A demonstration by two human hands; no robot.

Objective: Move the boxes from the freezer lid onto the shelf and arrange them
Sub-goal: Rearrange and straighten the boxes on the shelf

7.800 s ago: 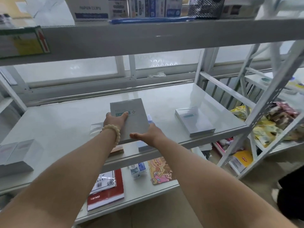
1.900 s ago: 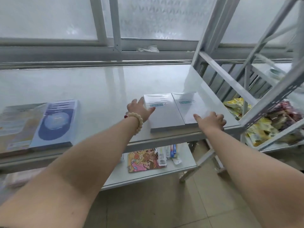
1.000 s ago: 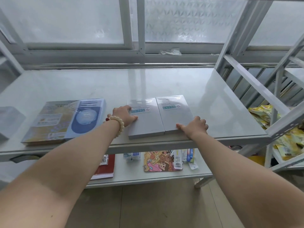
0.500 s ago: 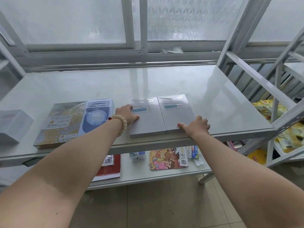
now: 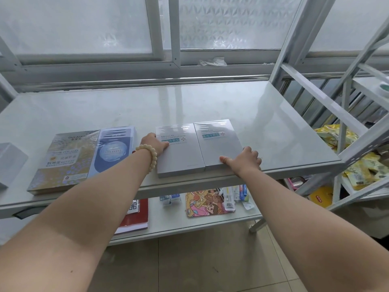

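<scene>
- left grey box (image 5: 179,152) and right grey box (image 5: 219,144) flat on the shelf (image 5: 210,106), side by side with long edges touching, close to the front lip and right of the middle.
- Both thin, pale grey, shiny as if film-wrapped; "MEDICAL" in small letters near the top of each lid, a teal label strip with white characters beneath it.
- left hand (image 5: 154,144) at the left edge of the left grey box, fingers laid fairly flat on the lid and covering part of its label, not clenched; thumb out of sight.
- bead bracelet (image 5: 150,153), cream-coloured, on that wrist.
- right hand (image 5: 245,160) gripping the near right corner of the right grey box: thumb across the top by the front edge, fingers bent down along the right side.
- Just left of the left hand, blue box (image 5: 113,150) with a round pale motif, touching gold box (image 5: 63,159); pale box (image 5: 10,161) cut off at the far left.
- Shelf surface white and glossy, on a white metal frame.
- lower shelf (image 5: 189,226) with a red book (image 5: 136,213), a cartoon-printed card (image 5: 205,204) and small packets.
- Frosted window (image 5: 231,22) behind; neighbouring rack (image 5: 347,157) to the right with yellow packets (image 5: 334,135); tiled floor (image 5: 210,264) below.
</scene>
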